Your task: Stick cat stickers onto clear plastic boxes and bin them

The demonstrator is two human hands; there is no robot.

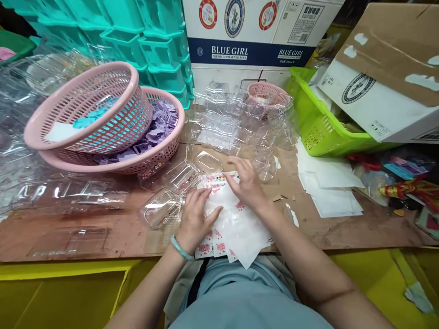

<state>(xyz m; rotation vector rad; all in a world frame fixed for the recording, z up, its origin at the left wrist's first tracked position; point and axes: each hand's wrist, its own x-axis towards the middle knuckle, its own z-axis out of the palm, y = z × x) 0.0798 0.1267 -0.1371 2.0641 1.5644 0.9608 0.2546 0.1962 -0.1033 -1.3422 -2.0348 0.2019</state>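
Observation:
My left hand (pixel 196 215) and my right hand (pixel 247 183) both rest on a stack of white paper sheets with red printed cards (pixel 233 224) at the table's front edge. The left hand's fingers curl over the stack's left side, thumb stretched across the paper. The right hand lies flat with fingers spread over the stack's far end. An open clear plastic clamshell (pixel 171 194) lies just left of the hands, touching the stack's corner.
Two stacked pink baskets (pixel 103 123) hold teal and purple pieces at the left. Clear clamshells (pixel 233 123) pile up behind. A green crate (pixel 318 128), cardboard boxes (pixel 387 68) and loose white sheets (pixel 329 187) sit at the right. Teal crates (pixel 151 41) stand at the back.

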